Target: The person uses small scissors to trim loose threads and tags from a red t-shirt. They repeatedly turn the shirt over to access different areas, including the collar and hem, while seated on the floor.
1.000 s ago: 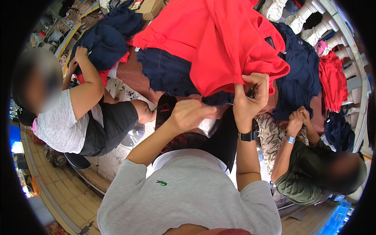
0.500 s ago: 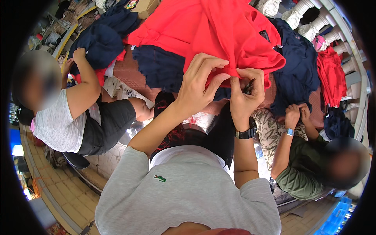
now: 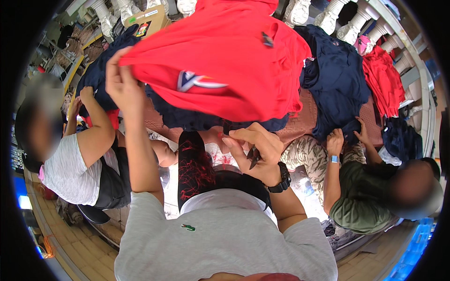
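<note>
Red soft cotton shirt (image 3: 225, 65) hangs upper centre; my left hand (image 3: 123, 86) fingers pinch its edge, right hand (image 3: 255, 152) fingers clamp small dark snips (image 3: 253, 157). Light, floppy; I'd grip hems.

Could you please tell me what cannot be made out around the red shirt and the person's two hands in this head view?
- Small dark tool in the right hand: mostly covered by the fingers; its kind is unclear.
- Red shirt: top cut off by the picture's edge; the left hand covers its corner.
- Navy garment beneath: largely hidden by the red shirt.
- Brown tabletop: mostly buried under clothes.
</note>
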